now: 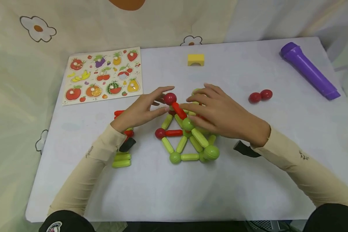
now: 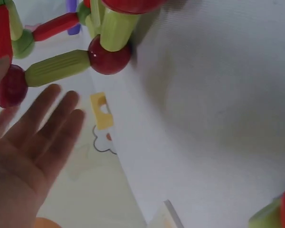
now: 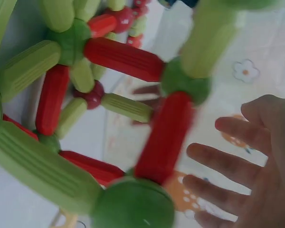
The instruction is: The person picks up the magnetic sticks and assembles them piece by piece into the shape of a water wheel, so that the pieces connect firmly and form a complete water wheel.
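A frame of ribbed green and red sticks joined by balls stands mid-table, with a green stick (image 1: 189, 157) along its near side. My left hand (image 1: 142, 109) is at its upper left, thumb and fingers spread around a red ball (image 1: 170, 99). In the left wrist view the thumb overlaps that red ball (image 2: 12, 86), while the other fingers (image 2: 59, 137) stretch out straight. On the other side, my right hand (image 1: 223, 112) hovers beside a red stick (image 1: 179, 111) and a green ball (image 1: 188, 124). Its fingers (image 3: 228, 166) are spread and apart from the sticks.
Loose green sticks (image 1: 121, 163) and red pieces lie by the left forearm. A fruit puzzle board (image 1: 88, 88) is at the back left, a yellow arch block (image 1: 196, 58) at the back. Two red balls (image 1: 255, 97) and a purple tube (image 1: 310, 71) lie to the right.
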Demonstrator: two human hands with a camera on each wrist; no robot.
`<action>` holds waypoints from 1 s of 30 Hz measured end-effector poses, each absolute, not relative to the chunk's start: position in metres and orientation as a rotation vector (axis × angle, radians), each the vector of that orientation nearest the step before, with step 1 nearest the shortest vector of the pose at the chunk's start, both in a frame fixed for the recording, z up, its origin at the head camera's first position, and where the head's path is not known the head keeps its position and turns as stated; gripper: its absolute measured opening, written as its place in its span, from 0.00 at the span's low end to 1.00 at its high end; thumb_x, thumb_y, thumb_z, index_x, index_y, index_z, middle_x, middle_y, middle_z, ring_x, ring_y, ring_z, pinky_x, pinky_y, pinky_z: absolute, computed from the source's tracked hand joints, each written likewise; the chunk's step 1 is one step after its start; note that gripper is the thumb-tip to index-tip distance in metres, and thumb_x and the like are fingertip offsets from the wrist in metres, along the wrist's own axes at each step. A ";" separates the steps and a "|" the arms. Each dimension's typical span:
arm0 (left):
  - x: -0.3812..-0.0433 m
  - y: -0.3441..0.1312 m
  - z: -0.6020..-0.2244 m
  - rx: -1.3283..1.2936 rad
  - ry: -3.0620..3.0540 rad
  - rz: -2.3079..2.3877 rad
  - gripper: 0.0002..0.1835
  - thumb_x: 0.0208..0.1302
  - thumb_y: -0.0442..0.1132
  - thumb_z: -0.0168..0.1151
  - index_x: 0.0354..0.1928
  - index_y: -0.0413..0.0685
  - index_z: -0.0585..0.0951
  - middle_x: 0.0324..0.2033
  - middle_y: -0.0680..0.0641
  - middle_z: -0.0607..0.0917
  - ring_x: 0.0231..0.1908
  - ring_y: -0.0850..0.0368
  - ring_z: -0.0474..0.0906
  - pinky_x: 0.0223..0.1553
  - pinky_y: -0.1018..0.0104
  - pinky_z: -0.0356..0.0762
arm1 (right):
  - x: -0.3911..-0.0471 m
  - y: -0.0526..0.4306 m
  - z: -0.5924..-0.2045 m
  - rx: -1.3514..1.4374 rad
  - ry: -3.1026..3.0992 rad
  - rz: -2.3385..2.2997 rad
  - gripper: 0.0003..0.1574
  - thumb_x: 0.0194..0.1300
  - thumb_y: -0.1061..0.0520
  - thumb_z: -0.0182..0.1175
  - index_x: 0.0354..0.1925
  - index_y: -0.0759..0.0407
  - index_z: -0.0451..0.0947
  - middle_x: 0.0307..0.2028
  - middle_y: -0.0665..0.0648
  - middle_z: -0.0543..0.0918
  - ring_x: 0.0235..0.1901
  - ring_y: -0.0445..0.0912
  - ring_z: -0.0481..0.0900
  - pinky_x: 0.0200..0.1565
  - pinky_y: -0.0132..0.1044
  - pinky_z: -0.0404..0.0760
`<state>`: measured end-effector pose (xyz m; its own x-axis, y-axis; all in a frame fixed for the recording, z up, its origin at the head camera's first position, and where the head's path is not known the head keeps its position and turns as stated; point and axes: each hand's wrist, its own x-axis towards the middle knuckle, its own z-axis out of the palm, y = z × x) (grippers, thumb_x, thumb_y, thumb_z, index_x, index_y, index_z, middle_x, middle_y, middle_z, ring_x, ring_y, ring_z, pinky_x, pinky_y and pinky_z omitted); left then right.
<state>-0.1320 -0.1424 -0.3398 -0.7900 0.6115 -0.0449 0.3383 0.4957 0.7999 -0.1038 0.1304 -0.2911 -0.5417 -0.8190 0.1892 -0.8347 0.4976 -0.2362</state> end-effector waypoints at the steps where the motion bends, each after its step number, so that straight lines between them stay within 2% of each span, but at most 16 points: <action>1: -0.133 -0.143 -0.341 0.759 2.409 1.154 0.33 0.67 0.45 0.59 0.71 0.57 0.60 0.59 0.52 0.77 0.55 0.54 0.75 0.56 0.57 0.73 | -0.098 0.135 -0.290 1.463 -2.643 0.512 0.19 0.66 0.50 0.57 0.52 0.54 0.80 0.45 0.54 0.81 0.48 0.51 0.73 0.58 0.49 0.67; 3: -0.133 -0.144 -0.344 0.678 2.393 1.056 0.34 0.66 0.46 0.60 0.71 0.56 0.59 0.57 0.49 0.77 0.54 0.53 0.76 0.55 0.56 0.75 | -0.086 0.145 -0.291 1.442 -2.586 0.588 0.12 0.64 0.52 0.60 0.44 0.55 0.81 0.36 0.51 0.81 0.37 0.46 0.74 0.44 0.41 0.75; 5: -0.133 -0.146 -0.347 0.622 2.391 0.948 0.31 0.66 0.47 0.61 0.68 0.52 0.63 0.54 0.47 0.79 0.49 0.52 0.78 0.50 0.57 0.77 | -0.073 0.157 -0.294 1.391 -2.597 0.632 0.05 0.62 0.54 0.61 0.36 0.53 0.80 0.30 0.47 0.79 0.29 0.41 0.71 0.32 0.36 0.73; 7: -0.131 -0.146 -0.350 0.591 2.391 0.847 0.26 0.65 0.48 0.61 0.62 0.48 0.69 0.46 0.46 0.81 0.42 0.53 0.78 0.44 0.60 0.78 | -0.061 0.171 -0.300 1.296 -2.678 0.645 0.01 0.60 0.56 0.60 0.32 0.50 0.77 0.26 0.43 0.77 0.26 0.37 0.70 0.27 0.33 0.71; 8: -0.130 -0.146 -0.352 0.588 2.388 0.808 0.22 0.65 0.48 0.61 0.57 0.47 0.71 0.41 0.46 0.82 0.39 0.53 0.78 0.40 0.61 0.77 | -0.057 0.177 -0.304 1.242 -2.746 0.648 0.02 0.60 0.57 0.60 0.33 0.49 0.77 0.25 0.42 0.76 0.25 0.36 0.70 0.26 0.32 0.71; 11: -0.125 -0.144 -0.359 0.598 2.388 0.724 0.15 0.65 0.49 0.60 0.45 0.46 0.76 0.27 0.49 0.80 0.30 0.55 0.74 0.32 0.64 0.72 | -0.045 0.192 -0.320 1.084 -2.978 0.656 0.08 0.58 0.58 0.63 0.36 0.47 0.76 0.23 0.40 0.73 0.22 0.34 0.67 0.24 0.31 0.69; 13: -0.122 -0.142 -0.364 0.592 2.393 0.694 0.13 0.65 0.49 0.60 0.39 0.47 0.78 0.21 0.51 0.77 0.26 0.56 0.71 0.29 0.65 0.68 | -0.037 0.194 -0.337 1.033 -3.100 0.685 0.15 0.55 0.53 0.68 0.41 0.48 0.76 0.23 0.40 0.73 0.22 0.34 0.67 0.24 0.30 0.69; 16: -0.118 -0.138 -0.370 0.568 2.411 0.691 0.14 0.65 0.50 0.60 0.32 0.46 0.79 0.17 0.53 0.75 0.23 0.57 0.71 0.28 0.66 0.65 | -0.024 0.184 -0.366 1.018 -3.171 0.764 0.27 0.51 0.42 0.72 0.47 0.48 0.75 0.29 0.40 0.78 0.25 0.34 0.70 0.28 0.30 0.73; 18: -0.116 -0.136 -0.372 0.542 2.421 0.694 0.16 0.65 0.51 0.60 0.28 0.46 0.80 0.15 0.53 0.75 0.22 0.57 0.71 0.27 0.66 0.65 | -0.016 0.174 -0.381 0.972 -3.160 0.815 0.30 0.49 0.38 0.72 0.46 0.49 0.75 0.31 0.41 0.79 0.28 0.35 0.72 0.30 0.32 0.75; 20: -0.114 -0.135 -0.374 0.504 2.432 0.694 0.18 0.65 0.52 0.59 0.24 0.47 0.80 0.14 0.52 0.74 0.21 0.57 0.70 0.26 0.66 0.64 | -0.012 0.167 -0.391 0.918 -3.130 0.846 0.29 0.49 0.39 0.72 0.45 0.50 0.77 0.34 0.42 0.80 0.31 0.36 0.74 0.33 0.33 0.77; 22: -0.111 -0.137 -0.374 0.460 2.436 0.692 0.19 0.65 0.53 0.59 0.22 0.48 0.80 0.14 0.52 0.73 0.21 0.57 0.70 0.26 0.66 0.64 | -0.012 0.165 -0.395 0.857 -3.120 0.865 0.26 0.50 0.42 0.73 0.43 0.52 0.77 0.32 0.44 0.79 0.30 0.38 0.73 0.32 0.35 0.76; 24: -0.107 -0.137 -0.374 0.423 2.433 0.692 0.21 0.65 0.54 0.59 0.20 0.49 0.81 0.13 0.53 0.72 0.21 0.57 0.70 0.26 0.66 0.63 | -0.017 0.167 -0.396 0.806 -3.133 0.871 0.26 0.51 0.45 0.73 0.44 0.53 0.77 0.34 0.45 0.80 0.31 0.39 0.74 0.33 0.36 0.76; 30: -0.085 -0.130 -0.375 0.470 2.363 0.726 0.21 0.67 0.54 0.57 0.20 0.50 0.81 0.13 0.54 0.73 0.19 0.60 0.69 0.24 0.68 0.64 | -0.054 0.197 -0.393 0.729 -3.121 1.006 0.22 0.60 0.53 0.67 0.51 0.53 0.74 0.38 0.51 0.80 0.35 0.46 0.75 0.38 0.42 0.77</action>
